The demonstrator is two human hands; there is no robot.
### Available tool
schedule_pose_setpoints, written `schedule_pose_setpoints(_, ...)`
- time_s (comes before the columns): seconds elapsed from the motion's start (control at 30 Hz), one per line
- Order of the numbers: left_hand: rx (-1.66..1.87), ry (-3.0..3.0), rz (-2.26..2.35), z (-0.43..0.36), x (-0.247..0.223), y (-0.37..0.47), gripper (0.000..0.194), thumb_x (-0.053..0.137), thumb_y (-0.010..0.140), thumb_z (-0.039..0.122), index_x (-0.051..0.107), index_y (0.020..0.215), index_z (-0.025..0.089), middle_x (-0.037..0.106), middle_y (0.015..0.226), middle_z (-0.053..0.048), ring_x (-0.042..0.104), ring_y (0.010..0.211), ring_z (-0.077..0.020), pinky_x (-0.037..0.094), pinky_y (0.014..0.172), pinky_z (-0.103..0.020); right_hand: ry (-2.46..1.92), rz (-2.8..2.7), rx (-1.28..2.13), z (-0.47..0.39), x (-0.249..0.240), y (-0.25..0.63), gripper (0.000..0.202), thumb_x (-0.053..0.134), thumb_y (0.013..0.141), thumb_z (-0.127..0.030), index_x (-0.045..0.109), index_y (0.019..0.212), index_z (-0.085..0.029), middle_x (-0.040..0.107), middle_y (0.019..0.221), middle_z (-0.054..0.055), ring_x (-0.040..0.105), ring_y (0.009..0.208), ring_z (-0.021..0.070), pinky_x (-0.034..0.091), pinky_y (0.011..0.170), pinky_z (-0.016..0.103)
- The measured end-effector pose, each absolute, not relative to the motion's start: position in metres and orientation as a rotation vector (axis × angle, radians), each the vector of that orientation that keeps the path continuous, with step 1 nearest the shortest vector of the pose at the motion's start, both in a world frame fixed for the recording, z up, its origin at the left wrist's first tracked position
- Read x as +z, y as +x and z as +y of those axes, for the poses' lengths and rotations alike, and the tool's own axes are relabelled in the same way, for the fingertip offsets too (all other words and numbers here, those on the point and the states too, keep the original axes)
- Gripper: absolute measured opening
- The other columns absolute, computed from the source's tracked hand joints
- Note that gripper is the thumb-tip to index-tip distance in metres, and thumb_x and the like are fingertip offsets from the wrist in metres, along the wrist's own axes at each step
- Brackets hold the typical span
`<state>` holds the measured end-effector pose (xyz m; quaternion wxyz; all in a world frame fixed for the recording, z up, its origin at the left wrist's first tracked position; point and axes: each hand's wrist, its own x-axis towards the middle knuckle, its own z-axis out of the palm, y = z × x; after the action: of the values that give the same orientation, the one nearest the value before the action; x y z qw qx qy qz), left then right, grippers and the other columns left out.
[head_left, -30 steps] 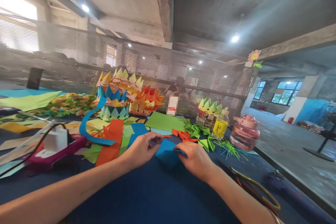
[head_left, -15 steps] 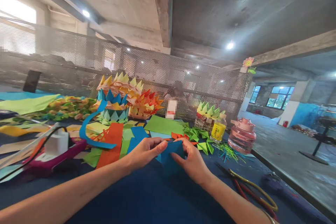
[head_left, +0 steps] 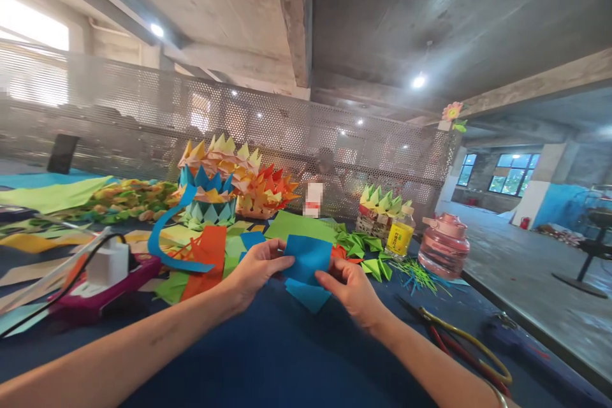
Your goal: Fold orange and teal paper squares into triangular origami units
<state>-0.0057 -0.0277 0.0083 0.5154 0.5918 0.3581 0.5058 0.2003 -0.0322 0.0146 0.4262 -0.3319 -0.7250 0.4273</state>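
Observation:
A small blue sheet of paper (head_left: pixel 308 258) is held up between both hands, its face turned toward me. My left hand (head_left: pixel 262 266) pinches its left edge between thumb and fingers. At the right edge, my right hand (head_left: pixel 347 280) grips it the same way. Just below lies a second piece of blue paper (head_left: pixel 308 296) on the dark blue tabletop (head_left: pixel 268 357). Orange-red folded pieces (head_left: pixel 343 254) and green folded paper pieces (head_left: pixel 356 242) lie beyond my right hand. An orange paper strip (head_left: pixel 208 261) and a curled blue strip (head_left: pixel 176 261) lie past my left forearm.
Folded-paper crowns (head_left: pixel 220 162) stand at the back, near a perforated metal screen (head_left: pixel 268 121). To the right are a yellow-labelled bottle (head_left: pixel 400 236), a pink water jug (head_left: pixel 444 247) and scissors (head_left: pixel 466 347). A magenta power strip (head_left: pixel 109 290) with a white plug sits at left.
The blue paper, folded and angled before, now stands opened out flat toward me. My hands have moved slightly apart, to its two side edges. The blue piece beneath shows more plainly.

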Motion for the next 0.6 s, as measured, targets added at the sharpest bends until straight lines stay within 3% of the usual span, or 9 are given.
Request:
schedule_pose_setpoints(0.23, 1.101, 1.384, 0.774, -0.0251, 0.0005, -0.0029, 0.01, 0.063, 0.092, 0.017, 0.061, 0.1, 0.012, 0.065, 0.085, 0.0, 0.063, 0.069, -0.0119, 0.055, 0.069, -0.029, -0.788, -1.75, 1.098, -0.0298, 0.0143, 0.2016, 0.044, 0.074, 0.074, -0.054, 0.067, 0.097, -0.017, 0.073, 0.09, 0.006, 0.069, 0.085, 0.0235, 0.054, 0.083, 0.038)
schedule_pose_setpoints(0.47, 1.056, 1.414, 0.722, -0.0304, 0.0057, 0.0016, 0.013, 0.063, 0.091, 0.014, 0.063, 0.103, 0.012, 0.066, 0.086, 0.0, 0.064, 0.07, -0.0119, 0.055, 0.068, -0.028, -0.794, -1.802, 1.073, -0.0312, 0.012, 0.2003, 0.037, 0.069, 0.079, -0.049, 0.065, 0.096, -0.017, 0.071, 0.086, 0.005, 0.067, 0.077, 0.0207, 0.054, 0.075, 0.035)
schedule_pose_setpoints(0.6, 1.037, 1.351, 0.757, -0.0327, 0.0088, 0.0008, 0.009, 0.062, 0.093, 0.017, 0.064, 0.1, 0.011, 0.067, 0.088, -0.001, 0.066, 0.076, -0.0137, 0.056, 0.074, -0.032, -0.79, -1.828, 1.01, -0.0338, 0.0132, 0.2008, 0.035, 0.057, 0.086, -0.041, 0.054, 0.113, -0.019, 0.067, 0.08, 0.002, 0.063, 0.069, 0.017, 0.052, 0.068, 0.031)
